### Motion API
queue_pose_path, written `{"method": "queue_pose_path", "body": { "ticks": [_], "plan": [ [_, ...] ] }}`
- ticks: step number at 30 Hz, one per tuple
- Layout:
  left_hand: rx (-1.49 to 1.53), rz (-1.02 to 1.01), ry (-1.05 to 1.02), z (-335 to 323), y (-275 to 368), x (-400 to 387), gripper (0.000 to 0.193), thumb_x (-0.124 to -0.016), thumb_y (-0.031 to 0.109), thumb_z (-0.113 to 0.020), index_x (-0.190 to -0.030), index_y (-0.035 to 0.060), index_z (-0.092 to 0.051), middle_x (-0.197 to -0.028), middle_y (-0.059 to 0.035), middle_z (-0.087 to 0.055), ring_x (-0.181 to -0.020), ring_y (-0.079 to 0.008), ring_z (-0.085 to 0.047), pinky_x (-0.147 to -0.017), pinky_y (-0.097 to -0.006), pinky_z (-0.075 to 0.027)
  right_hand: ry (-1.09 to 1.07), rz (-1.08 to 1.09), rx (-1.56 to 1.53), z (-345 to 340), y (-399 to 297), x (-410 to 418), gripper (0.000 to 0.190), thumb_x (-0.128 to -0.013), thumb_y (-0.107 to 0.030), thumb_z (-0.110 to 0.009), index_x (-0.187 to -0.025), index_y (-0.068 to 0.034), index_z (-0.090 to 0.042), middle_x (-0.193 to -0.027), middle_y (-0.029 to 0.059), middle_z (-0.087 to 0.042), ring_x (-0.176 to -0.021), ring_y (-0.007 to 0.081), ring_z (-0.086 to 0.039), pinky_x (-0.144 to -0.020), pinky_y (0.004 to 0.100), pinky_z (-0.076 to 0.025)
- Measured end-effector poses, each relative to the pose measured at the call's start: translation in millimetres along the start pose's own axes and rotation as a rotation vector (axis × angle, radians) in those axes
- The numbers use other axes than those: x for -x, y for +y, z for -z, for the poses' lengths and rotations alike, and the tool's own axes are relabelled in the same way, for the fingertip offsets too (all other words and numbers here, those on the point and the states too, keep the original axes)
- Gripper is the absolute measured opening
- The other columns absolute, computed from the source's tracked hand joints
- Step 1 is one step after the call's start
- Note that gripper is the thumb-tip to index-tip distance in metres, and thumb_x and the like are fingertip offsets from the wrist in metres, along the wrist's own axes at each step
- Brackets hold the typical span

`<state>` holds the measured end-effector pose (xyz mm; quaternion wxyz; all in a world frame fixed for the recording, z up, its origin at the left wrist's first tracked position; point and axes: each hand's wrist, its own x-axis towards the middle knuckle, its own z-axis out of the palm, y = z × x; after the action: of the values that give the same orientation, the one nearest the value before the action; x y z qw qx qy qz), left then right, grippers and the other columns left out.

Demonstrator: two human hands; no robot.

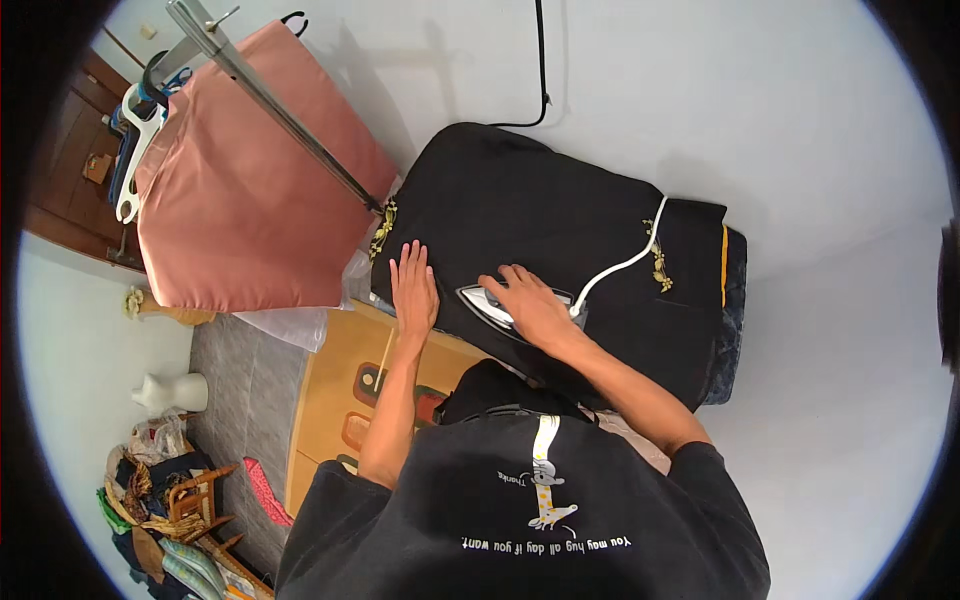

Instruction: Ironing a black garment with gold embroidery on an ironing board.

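Observation:
A black garment [525,202] with gold floral embroidery lies spread over the ironing surface. My right hand [529,304] grips a clothes iron [484,306] that rests on the cloth, its pointed tip towards the left. A white cord [619,266] runs from the iron's rear up to the right across the garment. To the left of the iron, my left hand [414,296] lies flat with its palm down at the garment's near left edge, fingers pointing away from me and holding nothing. The soleplate is mostly hidden by the iron's body and my hand.
A pink satin cloth [255,187] hangs on the left beside a metal pole [285,116] and white hangers [135,161]. Under the garment's right edge shows a dark blue cloth [731,330]. Below left are patterned tan flooring or matting [330,375], a red tie-like cloth [264,491] and heaped clothes [150,502].

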<state>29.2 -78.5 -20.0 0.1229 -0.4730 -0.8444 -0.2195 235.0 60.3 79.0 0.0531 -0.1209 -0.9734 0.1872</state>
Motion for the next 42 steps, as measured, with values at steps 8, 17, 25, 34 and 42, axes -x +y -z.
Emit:
{"method": "queue_pose_path", "body": {
  "ticks": [8, 17, 25, 34, 42],
  "plan": [
    [0.156, 0.14, 0.029, 8, -7, 9, 0.048, -0.106, 0.019, -0.036, -0.148, -0.0003, -0.048, -0.157, -0.0149, -0.045, -0.15, -0.0294, -0.034, -0.125, -0.0487, -0.018, 0.114, 0.035, 0.052, -18, -19, -51, 0.056, -0.082, 0.005, -0.06, -0.135, -0.011, -0.052, -0.125, 0.0188, -0.058, -0.118, 0.0366, -0.057, -0.103, 0.0448, -0.048],
    [0.207, 0.153, 0.079, 5, -2, 9, 0.046, -0.107, 0.019, -0.035, -0.145, -0.0011, -0.052, -0.152, -0.0149, -0.05, -0.148, -0.0301, -0.038, -0.125, -0.0483, -0.019, -0.007, 0.02, 0.018, -3, -2, 10, 0.064, -0.078, 0.007, -0.06, -0.138, -0.014, -0.053, -0.129, 0.0184, -0.056, -0.126, 0.0384, -0.053, -0.105, 0.0463, -0.047],
    [0.212, 0.15, 0.092, 2, -6, 6, 0.049, -0.109, 0.024, -0.03, -0.144, -0.0002, -0.053, -0.152, -0.0144, -0.051, -0.148, -0.0303, -0.038, -0.124, -0.0484, -0.019, 0.087, 0.027, 0.138, -22, -31, -73, 0.051, -0.083, -0.001, -0.062, -0.133, -0.01, -0.054, -0.117, 0.0172, -0.061, -0.11, 0.0342, -0.061, -0.096, 0.0436, -0.051],
    [0.211, 0.158, 0.098, -1, -7, 14, 0.047, -0.107, 0.022, -0.035, -0.144, 0.0012, -0.054, -0.151, -0.0128, -0.052, -0.147, -0.0298, -0.04, -0.124, -0.0489, -0.02, -0.042, -0.004, -0.028, 6, -3, 24, 0.065, -0.077, 0.009, -0.061, -0.137, -0.015, -0.055, -0.133, 0.0167, -0.057, -0.125, 0.0371, -0.056, -0.1, 0.0463, -0.051],
    [0.202, 0.15, 0.112, -2, -8, 6, 0.047, -0.107, 0.021, -0.033, -0.144, 0.0018, -0.055, -0.151, -0.0125, -0.052, -0.147, -0.0297, -0.039, -0.124, -0.0492, -0.02, 0.007, 0.007, 0.005, -6, -32, -24, 0.064, -0.076, 0.008, -0.063, -0.137, -0.011, -0.051, -0.126, 0.017, -0.058, -0.119, 0.0359, -0.058, -0.094, 0.0445, -0.053]
  ]
}}
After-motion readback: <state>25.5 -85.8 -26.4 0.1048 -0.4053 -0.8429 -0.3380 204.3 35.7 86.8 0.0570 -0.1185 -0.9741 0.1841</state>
